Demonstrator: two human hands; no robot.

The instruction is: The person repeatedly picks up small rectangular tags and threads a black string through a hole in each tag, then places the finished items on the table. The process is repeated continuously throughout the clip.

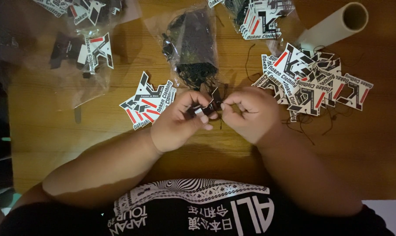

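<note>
Right now my left hand [176, 124] pinches a small black, white and red card tag [205, 108] between thumb and forefinger, just above the middle of the wooden table [45, 126]. My right hand [250, 114] is closed in a fine pinch at the tag's upper edge, fingertips pressed together on what looks like a thin black string [220, 94]; the light is too dim for me to see the string's end or any hole in the tag.

To do this well, I judge the left hand should keep the tag flat and steady, gripping low so its top stays clear. The right hand wants a short hold on the string, close to its tip, so it does not bend away.

Just left of my hands lies a small stack of tags [147, 105] with no visible strings. To the right lies a loose heap of tags [309, 85] with dark strings trailing from it. A clear bag of black strings [193, 41] sits just beyond my hands. I would keep the two piles well apart and loose strings out of the work.
</note>
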